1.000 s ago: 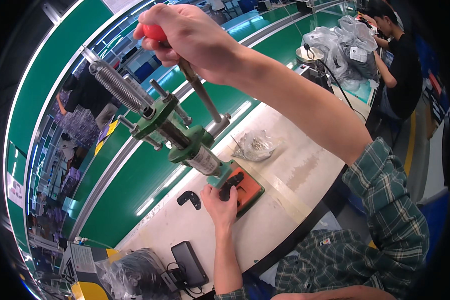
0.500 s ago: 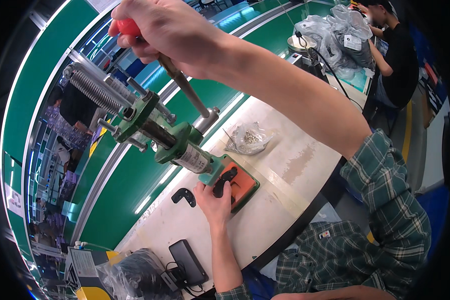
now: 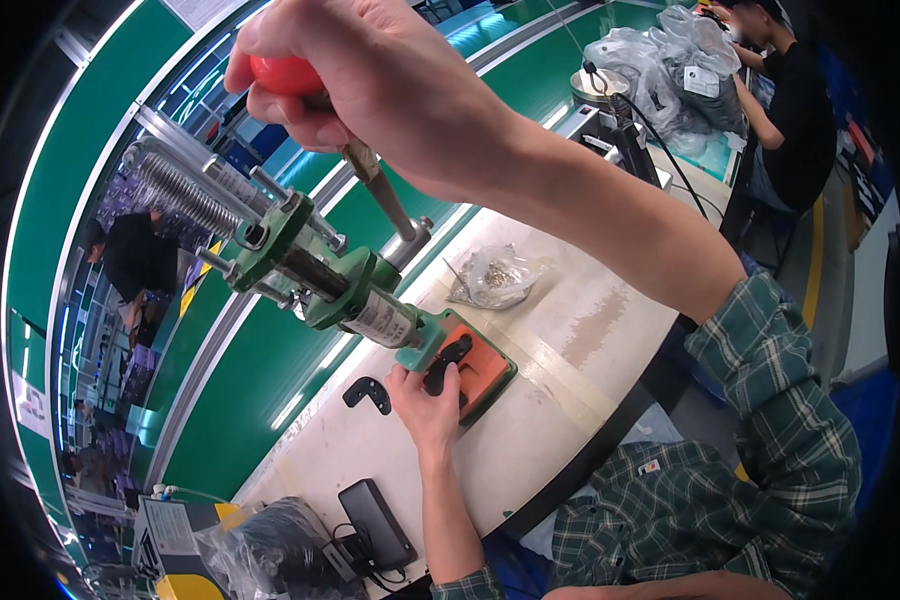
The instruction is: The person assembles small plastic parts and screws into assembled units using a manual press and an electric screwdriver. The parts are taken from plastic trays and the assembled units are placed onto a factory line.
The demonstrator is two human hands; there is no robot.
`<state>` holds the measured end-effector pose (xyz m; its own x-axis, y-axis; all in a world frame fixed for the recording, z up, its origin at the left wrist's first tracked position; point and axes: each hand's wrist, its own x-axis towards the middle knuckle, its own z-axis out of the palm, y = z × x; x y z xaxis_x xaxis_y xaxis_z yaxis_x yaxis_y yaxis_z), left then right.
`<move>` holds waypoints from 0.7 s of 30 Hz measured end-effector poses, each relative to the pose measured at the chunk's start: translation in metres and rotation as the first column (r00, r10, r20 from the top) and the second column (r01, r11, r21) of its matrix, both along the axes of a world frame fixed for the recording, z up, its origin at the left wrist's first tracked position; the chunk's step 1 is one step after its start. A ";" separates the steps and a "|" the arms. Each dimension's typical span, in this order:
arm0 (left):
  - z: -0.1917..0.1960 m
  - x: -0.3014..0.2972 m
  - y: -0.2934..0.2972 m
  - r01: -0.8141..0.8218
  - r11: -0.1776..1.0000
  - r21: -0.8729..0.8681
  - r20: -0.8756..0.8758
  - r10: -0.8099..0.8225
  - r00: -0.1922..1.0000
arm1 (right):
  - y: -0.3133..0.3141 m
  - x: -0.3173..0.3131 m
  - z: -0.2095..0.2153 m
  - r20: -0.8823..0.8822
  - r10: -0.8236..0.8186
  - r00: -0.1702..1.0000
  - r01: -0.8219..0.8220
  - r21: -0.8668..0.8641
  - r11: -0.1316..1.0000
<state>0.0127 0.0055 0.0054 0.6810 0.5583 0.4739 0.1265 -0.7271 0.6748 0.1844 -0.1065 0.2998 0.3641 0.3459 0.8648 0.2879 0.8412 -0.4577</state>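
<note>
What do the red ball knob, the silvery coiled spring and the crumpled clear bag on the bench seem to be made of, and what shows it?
Red ball knob: probably plastic, smooth and slightly glossy, evenly coloured; painted metal is possible.
Silvery coiled spring: metal, likely steel, its round turns catching the light.
Crumpled clear bag: apparently thin plastic film, see-through, with shiny creases.

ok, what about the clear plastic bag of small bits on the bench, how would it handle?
Probably floppy: the clear bag looks like thin, crumpled film. Perhaps heavy for its size: the shiny bits inside look metallic. Unlikely to roll if pushed: it sits slumped on the bench.
</note>
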 end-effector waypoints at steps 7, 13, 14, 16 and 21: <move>-0.001 0.000 0.001 0.006 1.000 -0.009 -0.008 -0.006 1.000 | 0.002 0.001 -0.001 0.010 0.005 1.000 -0.005 0.031 1.000; -0.004 -0.001 0.006 0.016 0.999 0.046 -0.030 -0.015 0.999 | 0.001 0.000 -0.001 -0.009 0.048 0.999 -0.047 0.020 0.999; -0.004 -0.001 0.005 0.020 0.999 0.046 -0.030 -0.018 0.999 | 0.001 0.001 -0.002 -0.009 0.044 0.999 -0.044 0.021 0.999; -0.002 0.000 0.004 0.015 0.998 0.069 -0.043 -0.012 0.999 | 0.001 0.002 -0.002 -0.005 0.068 0.998 -0.068 0.018 0.998; -0.005 0.000 0.005 0.019 0.999 -0.050 -0.022 -0.020 1.000 | 0.002 0.003 -0.001 -0.007 0.083 0.997 -0.083 0.011 0.997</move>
<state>0.0132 0.0101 -0.0001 0.7020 0.5673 0.4306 0.1281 -0.6954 0.7071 0.1878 -0.1046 0.2990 0.3410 0.3654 0.8661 0.2138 0.8671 -0.4500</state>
